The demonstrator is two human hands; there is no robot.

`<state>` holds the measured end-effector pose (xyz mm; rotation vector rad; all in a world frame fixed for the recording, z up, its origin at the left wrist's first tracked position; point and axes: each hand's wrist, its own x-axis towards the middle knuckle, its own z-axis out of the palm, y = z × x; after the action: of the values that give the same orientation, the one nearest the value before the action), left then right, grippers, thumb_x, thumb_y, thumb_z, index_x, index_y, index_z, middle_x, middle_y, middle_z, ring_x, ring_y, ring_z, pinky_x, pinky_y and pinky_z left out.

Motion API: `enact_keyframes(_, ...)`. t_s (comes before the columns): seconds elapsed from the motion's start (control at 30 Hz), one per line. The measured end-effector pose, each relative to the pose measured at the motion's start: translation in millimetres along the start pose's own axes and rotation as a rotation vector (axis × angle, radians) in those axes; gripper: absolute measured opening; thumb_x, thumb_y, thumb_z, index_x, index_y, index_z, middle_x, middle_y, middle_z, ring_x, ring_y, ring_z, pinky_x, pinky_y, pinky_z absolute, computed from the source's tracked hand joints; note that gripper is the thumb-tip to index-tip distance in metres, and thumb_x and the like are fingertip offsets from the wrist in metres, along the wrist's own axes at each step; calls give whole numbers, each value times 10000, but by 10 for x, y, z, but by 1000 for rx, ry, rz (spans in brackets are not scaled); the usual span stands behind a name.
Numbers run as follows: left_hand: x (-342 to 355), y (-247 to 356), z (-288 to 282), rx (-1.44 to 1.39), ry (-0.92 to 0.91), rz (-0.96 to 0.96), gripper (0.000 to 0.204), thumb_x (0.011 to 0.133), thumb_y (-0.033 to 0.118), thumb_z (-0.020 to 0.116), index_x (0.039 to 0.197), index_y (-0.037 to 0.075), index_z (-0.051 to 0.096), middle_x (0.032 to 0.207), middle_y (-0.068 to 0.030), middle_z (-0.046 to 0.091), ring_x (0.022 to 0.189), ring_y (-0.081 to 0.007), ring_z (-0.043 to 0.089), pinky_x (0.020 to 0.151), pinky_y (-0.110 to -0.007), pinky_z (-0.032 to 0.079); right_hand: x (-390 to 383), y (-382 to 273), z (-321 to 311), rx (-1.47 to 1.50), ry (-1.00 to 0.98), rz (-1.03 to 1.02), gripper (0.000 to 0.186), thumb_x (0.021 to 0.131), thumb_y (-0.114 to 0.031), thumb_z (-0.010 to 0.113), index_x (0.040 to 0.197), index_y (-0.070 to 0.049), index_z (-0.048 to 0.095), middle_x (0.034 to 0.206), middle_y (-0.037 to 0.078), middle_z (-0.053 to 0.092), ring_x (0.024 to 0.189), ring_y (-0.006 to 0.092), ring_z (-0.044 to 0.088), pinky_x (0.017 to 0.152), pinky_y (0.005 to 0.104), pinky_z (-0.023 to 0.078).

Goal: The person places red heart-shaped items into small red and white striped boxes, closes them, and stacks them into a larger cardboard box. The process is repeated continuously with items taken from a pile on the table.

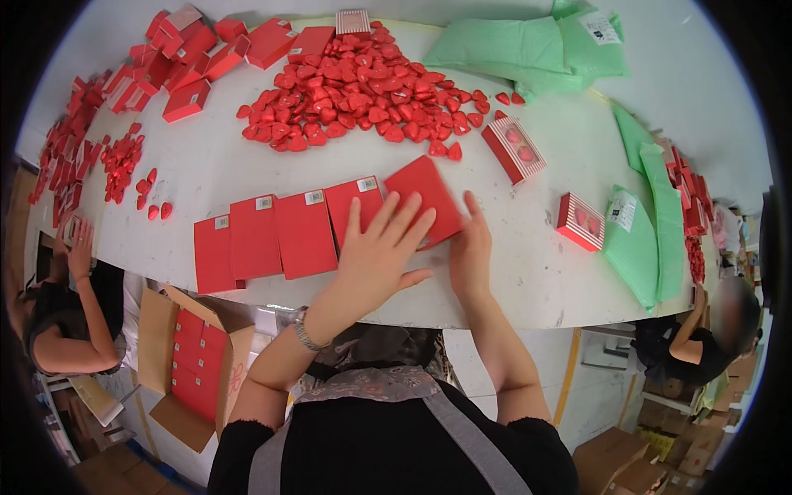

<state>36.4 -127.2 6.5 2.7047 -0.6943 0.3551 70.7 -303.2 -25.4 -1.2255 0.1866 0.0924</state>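
A flat red gift box point(425, 198) lies tilted at the right end of a row of red boxes point(305, 235), its edges slightly smeared by motion. My left hand point(371, 256) is spread out, its fingertips over the lower left part of the tilted box and the neighbouring red box point(353, 200). Along the tilted box's right side, my right hand point(472, 252) touches it with fingers stretched out, not wrapped round it. Small pale labels mark the upper corners of several boxes in the row. Beyond it lies a pile of red foil-wrapped hearts point(346, 95).
Two striped window boxes point(518, 153) point(580, 221) sit to the right, near green plastic bags point(631, 247). More red boxes point(186, 54) heap at the far left. A carton point(157, 330) of red boxes stands below the table point(544, 280). Two co-workers point(74, 322) point(693, 338) work at either side.
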Motion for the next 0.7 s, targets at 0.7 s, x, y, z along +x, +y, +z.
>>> enact_keyframes(0.7, -2865, -1517, -1182, -432, 762, -1176, 674, 840, 190, 736, 1366, -110, 440, 1214, -150, 626, 1059, -180, 606, 925, -293, 490, -131, 399, 1397, -838, -525, -386, 845, 725, -191, 832, 1437, -14, 411, 1452, 226, 379, 1323, 330, 415, 1063, 406, 395)
